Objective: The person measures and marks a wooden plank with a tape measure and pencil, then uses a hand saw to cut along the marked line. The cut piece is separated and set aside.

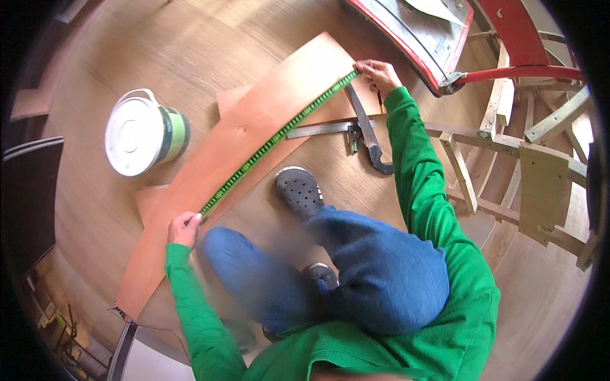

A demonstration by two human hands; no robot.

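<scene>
A long salmon-orange board (248,127) lies diagonally on the floor over another piece of the same colour. A green measuring tape (279,136) is stretched along its right edge. My left hand (184,229) pinches the tape at the lower-left end, resting on the board. My right hand (380,76) holds the other end at the board's upper-right corner, fingertips closed on it. Below my right hand lie a saw-like tool with a dark curved handle (378,159) and a steel combination square (318,129), partly over the board pieces.
A white bucket with lid (133,136) stands left of the board. At upper right is a red metal-framed object (521,35), with wooden frames (543,190) on the right. My bent legs and shoes (298,190) are below the board. Dark panels (28,197) line the left.
</scene>
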